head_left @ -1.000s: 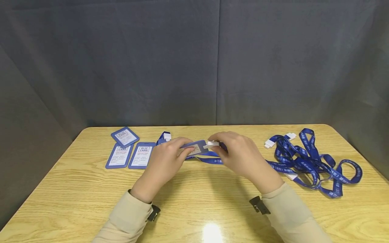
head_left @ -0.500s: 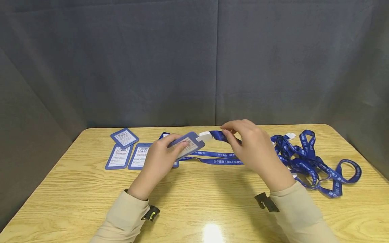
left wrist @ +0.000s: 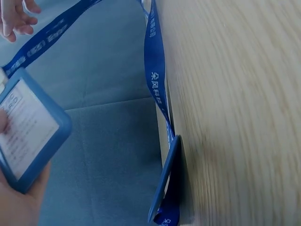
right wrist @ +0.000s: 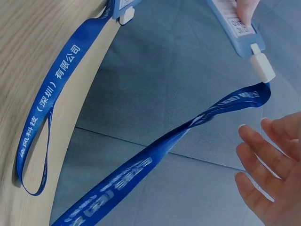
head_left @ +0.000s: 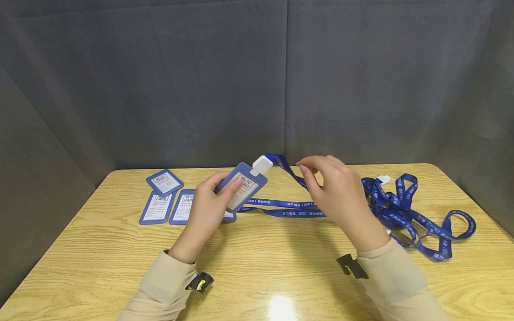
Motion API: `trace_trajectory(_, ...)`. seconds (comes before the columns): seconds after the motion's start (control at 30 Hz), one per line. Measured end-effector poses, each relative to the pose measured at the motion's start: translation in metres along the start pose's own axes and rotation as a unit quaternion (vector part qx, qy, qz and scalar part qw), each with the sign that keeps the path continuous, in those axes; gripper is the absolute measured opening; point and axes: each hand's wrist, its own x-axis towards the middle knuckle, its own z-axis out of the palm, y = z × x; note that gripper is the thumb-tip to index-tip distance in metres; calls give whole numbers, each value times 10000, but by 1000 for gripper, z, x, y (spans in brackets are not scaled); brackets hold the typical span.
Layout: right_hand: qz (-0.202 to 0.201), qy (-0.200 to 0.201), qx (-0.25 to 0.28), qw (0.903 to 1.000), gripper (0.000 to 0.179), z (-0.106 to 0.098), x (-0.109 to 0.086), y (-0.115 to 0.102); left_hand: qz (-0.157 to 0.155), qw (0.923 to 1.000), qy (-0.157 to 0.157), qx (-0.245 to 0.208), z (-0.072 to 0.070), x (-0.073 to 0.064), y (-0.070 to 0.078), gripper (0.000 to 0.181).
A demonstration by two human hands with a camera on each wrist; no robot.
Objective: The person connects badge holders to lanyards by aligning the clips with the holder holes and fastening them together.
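Between thumb and fingers, my left hand (head_left: 206, 203) holds a blue ID card holder (head_left: 242, 195), tilted up above the table with its printed face showing. A white clip (head_left: 262, 164) is fastened at the holder's top edge. From the clip a blue printed lanyard (head_left: 284, 164) runs right, twisting on its way, as the right wrist view shows. My right hand (head_left: 337, 189) hovers beside this lanyard, its loosely bent fingers (right wrist: 256, 162) apart from the strap and holding nothing. Behind the left hand, another card holder (head_left: 230, 217) lies partly hidden with its own lanyard (head_left: 295, 213) stretched right.
At the table's left lie more card holders: one (head_left: 164, 181) overlaps another (head_left: 156, 208), with a third (head_left: 182, 207) alongside. A tangle of blue lanyards (head_left: 401, 218) with a white clip (head_left: 383, 179) covers the right side. A dark curtain (head_left: 201, 89) hangs behind the wooden table (head_left: 257, 272).
My right hand has let go of the white clip, then the strap, moving right. The left hand has raised and turned the card holder more upright, with the clip attached.
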Motion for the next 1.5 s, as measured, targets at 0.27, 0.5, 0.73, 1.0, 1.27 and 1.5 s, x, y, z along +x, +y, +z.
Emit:
trace_trajectory(0.27, -31, 171, 67, 9998, 11, 1, 0, 0, 134, 9966, 603, -553, 1, 2, 4, 26)
trace_trajectory(0.5, -139, 381, 30, 9992, 11, 2, -1, 2, 50, 9915, 958, -877, 1, 4, 3, 27)
trace_trajectory(0.73, -172, 409, 30, 9990, 10, 2, -2, 3, -13, 9842, 1350, -1147, -1, 5, 3, 29)
trace_trajectory(1.0, -244, 448, 54, 9987, 9, 4, -1, 3, -60, 9780, 1618, -1312, -2, 5, 2, 32)
trace_trajectory(1.27, -344, 484, -5, 9982, 9, 6, -1, 2, -187, 9719, 1858, -1435, -2, 6, 1, 30)
trace_trajectory(1.5, -285, 345, -37, 9990, 9, 8, -2, 1, -664, 9796, 1455, -1217, 4, 4, -3, 32)
